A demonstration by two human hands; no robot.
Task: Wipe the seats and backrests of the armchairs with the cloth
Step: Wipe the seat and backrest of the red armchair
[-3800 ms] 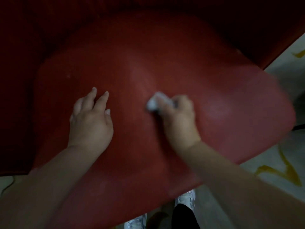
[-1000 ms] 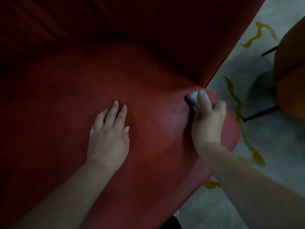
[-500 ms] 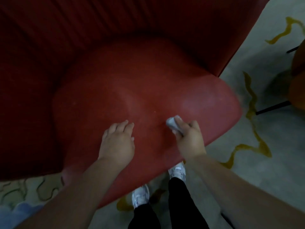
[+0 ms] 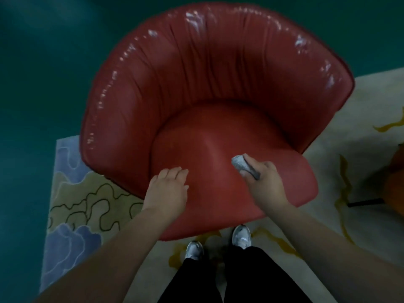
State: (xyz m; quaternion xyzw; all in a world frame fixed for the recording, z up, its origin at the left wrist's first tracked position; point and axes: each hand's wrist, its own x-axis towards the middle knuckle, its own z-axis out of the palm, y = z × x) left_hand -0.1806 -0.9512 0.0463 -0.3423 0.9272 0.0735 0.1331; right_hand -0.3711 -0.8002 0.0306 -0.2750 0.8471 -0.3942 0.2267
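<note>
A red leather armchair fills the middle of the view, with its rounded seat (image 4: 218, 136) in front of me and its curved, pleated backrest (image 4: 207, 62) behind. My right hand (image 4: 263, 182) grips a small bunched grey cloth (image 4: 241, 165) over the right front part of the seat. My left hand (image 4: 167, 190) lies flat with straight fingers over the left front of the seat. Whether either hand touches the leather is unclear.
The armchair stands on a pale patterned rug (image 4: 87, 197) with yellow and blue shapes; dark green floor (image 4: 39, 84) lies beyond it. An orange chair (image 4: 395, 189) with a black leg (image 4: 365, 202) sits at the right edge. My shoes (image 4: 241, 236) are below the seat's front.
The view has pulled back and up, so the whole armchair shows. My right hand with the cloth came from the seat's right rear corner to its front, and both hands now sit nearer the front edge.
</note>
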